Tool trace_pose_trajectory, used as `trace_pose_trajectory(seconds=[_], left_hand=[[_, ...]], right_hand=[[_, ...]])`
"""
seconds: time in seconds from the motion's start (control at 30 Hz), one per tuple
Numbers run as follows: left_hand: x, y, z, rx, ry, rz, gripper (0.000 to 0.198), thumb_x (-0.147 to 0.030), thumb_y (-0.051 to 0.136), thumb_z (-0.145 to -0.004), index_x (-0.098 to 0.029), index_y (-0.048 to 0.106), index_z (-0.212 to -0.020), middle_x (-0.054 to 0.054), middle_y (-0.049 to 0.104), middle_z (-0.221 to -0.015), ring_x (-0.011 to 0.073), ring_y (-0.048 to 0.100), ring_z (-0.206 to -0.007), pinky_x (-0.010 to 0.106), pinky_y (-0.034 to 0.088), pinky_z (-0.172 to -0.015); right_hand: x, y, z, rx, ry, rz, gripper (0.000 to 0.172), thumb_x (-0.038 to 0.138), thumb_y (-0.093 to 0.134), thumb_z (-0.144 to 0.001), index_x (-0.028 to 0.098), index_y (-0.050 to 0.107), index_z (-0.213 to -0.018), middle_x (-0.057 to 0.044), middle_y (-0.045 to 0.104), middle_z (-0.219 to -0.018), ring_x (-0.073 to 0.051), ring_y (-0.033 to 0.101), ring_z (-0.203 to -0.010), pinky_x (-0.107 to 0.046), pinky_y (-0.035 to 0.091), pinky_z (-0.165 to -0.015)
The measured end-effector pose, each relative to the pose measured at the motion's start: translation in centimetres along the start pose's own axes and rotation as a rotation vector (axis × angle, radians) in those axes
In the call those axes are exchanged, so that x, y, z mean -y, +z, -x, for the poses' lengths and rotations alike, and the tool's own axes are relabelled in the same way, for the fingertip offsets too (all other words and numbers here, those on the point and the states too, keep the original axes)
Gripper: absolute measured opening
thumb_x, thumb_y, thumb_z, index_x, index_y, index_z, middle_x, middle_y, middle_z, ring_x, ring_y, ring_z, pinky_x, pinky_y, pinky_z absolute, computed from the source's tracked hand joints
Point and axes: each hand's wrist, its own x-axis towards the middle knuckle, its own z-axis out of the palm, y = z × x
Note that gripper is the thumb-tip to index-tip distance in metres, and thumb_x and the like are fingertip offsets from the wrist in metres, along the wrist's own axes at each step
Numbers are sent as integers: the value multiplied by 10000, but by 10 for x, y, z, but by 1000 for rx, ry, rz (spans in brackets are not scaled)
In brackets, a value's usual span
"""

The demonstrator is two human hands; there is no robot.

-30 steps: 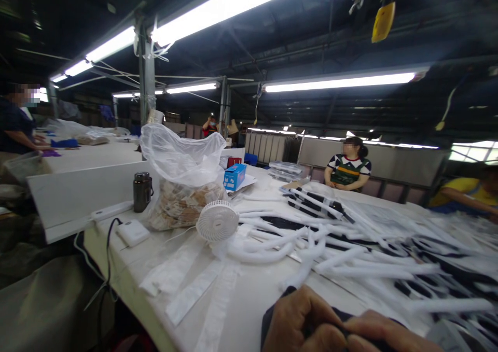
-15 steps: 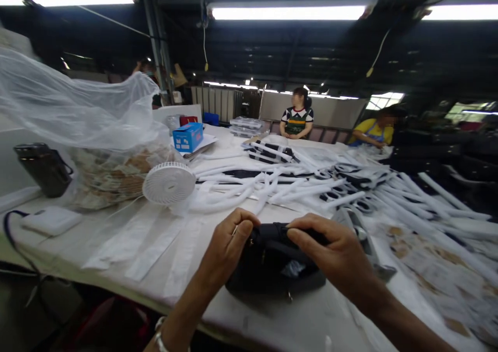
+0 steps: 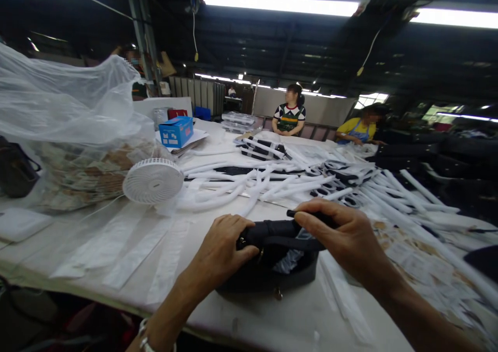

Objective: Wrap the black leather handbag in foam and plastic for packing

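A small black handbag (image 3: 268, 274) stands on the white table (image 3: 241, 310) right in front of me. My left hand (image 3: 220, 251) is closed around the left end of its black handle (image 3: 272, 231). My right hand (image 3: 338, 233) pinches the handle's right end from above. Clear plastic stuffing (image 3: 290, 258) shows inside the bag's open mouth. A bracelet sits on my left wrist.
A small white fan (image 3: 152, 180) and a large clear bag of tags (image 3: 73, 134) stand at the left. Several white-wrapped straps (image 3: 272, 183) and black bags cover the table's middle and right. A blue box (image 3: 176, 130) lies further back. Two people (image 3: 290, 116) sit across the table.
The view swung right and down, bringing the handbag and both hands fully into sight. My hands have shifted from the bag's top edge onto its handle, which now stands raised.
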Motion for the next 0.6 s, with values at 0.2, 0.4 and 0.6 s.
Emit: trace_pose_trajectory(seconds=[0.2, 0.4, 0.6], left_hand=[[0, -16, -1, 79, -63, 170, 269, -173, 688, -768, -226, 692, -1031, 30, 691, -1023, 227, 590, -1018, 349, 405, -944], [-3, -24, 5, 120, -191, 488, 241, -190, 708, -738, -236, 708, -975, -9, 692, -962, 197, 611, -938, 272, 430, -840], [9, -2, 16, 40, -263, 874, 280, -282, 783, -714, -195, 693, -964, 7, 687, -921, 177, 612, -847, 246, 460, -747]], right_hand=[[0, -19, -2, -66, -40, 43, 160, 372, 679, -811, 224, 741, -802, -17, 731, -785, -188, 663, -706, -258, 532, -627], [-4, 11, 13, 109, -141, 25, 74, 248, 668, -830, 219, 723, -790, 2, 713, -755, -152, 656, -685, -239, 494, -641], [-4, 50, 22, 142, -248, -38, 70, 175, 655, -837, 201, 718, -821, -6, 688, -748, -137, 641, -685, -240, 468, -661]])
